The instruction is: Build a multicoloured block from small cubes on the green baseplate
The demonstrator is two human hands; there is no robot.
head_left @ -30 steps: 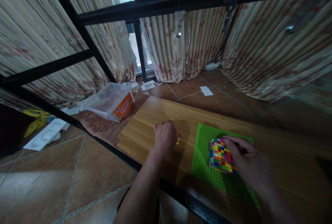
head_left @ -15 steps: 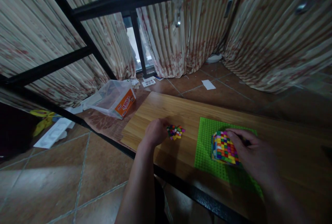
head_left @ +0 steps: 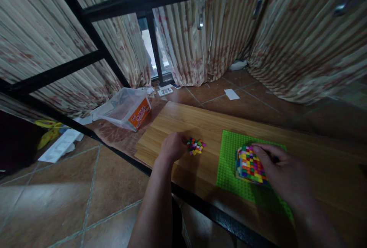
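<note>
A block of many-coloured small bricks [head_left: 249, 164] stands on a green studded baseplate [head_left: 229, 163] on a wooden board [head_left: 177, 119]. My right hand [head_left: 282, 175] rests on the block's right side, fingers curled over its top edge. To the left, a little heap of loose coloured bricks [head_left: 195, 146] lies on the board. My left hand [head_left: 172, 146] is closed right beside that heap, its fingertips at the bricks; whether it holds one is hidden.
A clear plastic tub with an orange label [head_left: 127, 108] lies tilted on the floor at the board's far left. Black metal bars [head_left: 94, 45] cross above and a black rail [head_left: 206, 211] runs along the board's near edge. Striped curtains [head_left: 220, 33] hang behind. Papers [head_left: 231, 94] lie on the tiles.
My left hand drew back to the left off the heap of loose bricks, which now shows fully. My right hand stayed on the coloured block.
</note>
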